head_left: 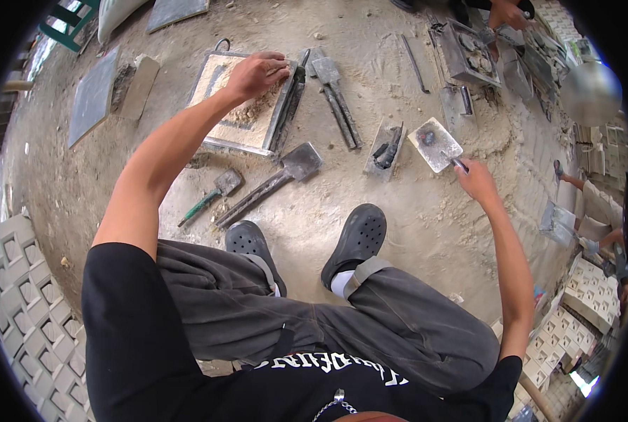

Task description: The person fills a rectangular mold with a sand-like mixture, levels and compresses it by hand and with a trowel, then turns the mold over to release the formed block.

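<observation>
R grip (pixel 477 179) holds trowel (pixel 435 144), L grip (pixel 257 72) in sand-filled mould (pixel 236 105)

Sandy ground (pixel 398 232), seen from above over the person's bent legs and black clogs.

- Left hand (pixel 259 72): fingers down, pressing pale sandy mix inside a square metal mould frame (pixel 247 144).
- Right hand (pixel 476 179): closed round the handle of a flat rectangular trowel (pixel 435 144) (a dark lump sits on its blade).
- Between the hands, lying loose: a square-bladed scoop (pixel 296 164), a small green-handled trowel (pixel 212 195), a long-handled metal tool (pixel 335 95), a small metal tray (pixel 385 148).
- Lower left: stacked grey patterned blocks (pixel 18 281).
- Right edge: another person's hand (pixel 613 239).
</observation>
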Demonstrator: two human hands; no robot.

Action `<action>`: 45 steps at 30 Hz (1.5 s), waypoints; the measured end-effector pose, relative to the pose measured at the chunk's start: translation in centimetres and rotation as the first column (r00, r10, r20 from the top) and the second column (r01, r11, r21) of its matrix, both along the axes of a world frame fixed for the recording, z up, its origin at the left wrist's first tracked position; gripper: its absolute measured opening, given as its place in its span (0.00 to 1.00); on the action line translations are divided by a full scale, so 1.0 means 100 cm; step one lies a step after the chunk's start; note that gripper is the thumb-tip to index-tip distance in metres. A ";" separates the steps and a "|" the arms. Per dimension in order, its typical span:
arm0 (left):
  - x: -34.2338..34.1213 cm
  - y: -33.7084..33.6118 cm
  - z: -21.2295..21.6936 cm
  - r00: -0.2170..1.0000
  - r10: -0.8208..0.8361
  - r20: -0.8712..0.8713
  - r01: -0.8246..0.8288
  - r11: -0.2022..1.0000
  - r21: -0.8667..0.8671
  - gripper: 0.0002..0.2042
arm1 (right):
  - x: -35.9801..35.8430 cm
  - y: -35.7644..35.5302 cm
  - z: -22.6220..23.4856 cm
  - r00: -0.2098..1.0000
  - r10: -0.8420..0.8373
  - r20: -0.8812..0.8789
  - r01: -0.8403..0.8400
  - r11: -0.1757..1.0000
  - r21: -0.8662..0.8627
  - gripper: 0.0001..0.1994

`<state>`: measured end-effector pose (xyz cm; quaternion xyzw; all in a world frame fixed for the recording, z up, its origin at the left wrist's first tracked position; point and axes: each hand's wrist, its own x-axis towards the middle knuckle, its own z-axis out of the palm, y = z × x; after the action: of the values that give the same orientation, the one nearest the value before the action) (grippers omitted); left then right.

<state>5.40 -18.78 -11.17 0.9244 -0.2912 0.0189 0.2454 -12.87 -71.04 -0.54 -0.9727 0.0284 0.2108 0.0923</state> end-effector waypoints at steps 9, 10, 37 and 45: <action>0.010 -0.003 -0.006 0.987 -0.142 0.077 0.137 0.988 0.069 0.10 | -0.011 0.010 0.003 0.998 -0.066 0.018 0.066 0.997 0.030 0.13; 0.012 -0.003 -0.007 0.983 -0.161 0.083 0.154 0.985 0.083 0.09 | -0.011 0.011 0.004 0.997 -0.072 0.004 0.072 0.997 0.020 0.13; 0.013 0.007 -0.005 0.961 -0.153 0.231 0.166 0.985 -0.037 0.14 | -0.010 0.007 -0.001 0.989 -0.147 0.004 0.146 0.986 0.077 0.14; 0.179 -0.086 -0.079 0.973 0.168 -0.157 -0.123 0.957 0.261 0.20 | -0.048 0.005 0.022 0.991 -0.135 -0.015 0.136 0.987 0.081 0.15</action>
<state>23.26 -27.38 -19.07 0.9649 -0.1991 -0.0823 0.1502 -17.72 -70.58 1.68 -0.9629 0.0862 0.2099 0.1458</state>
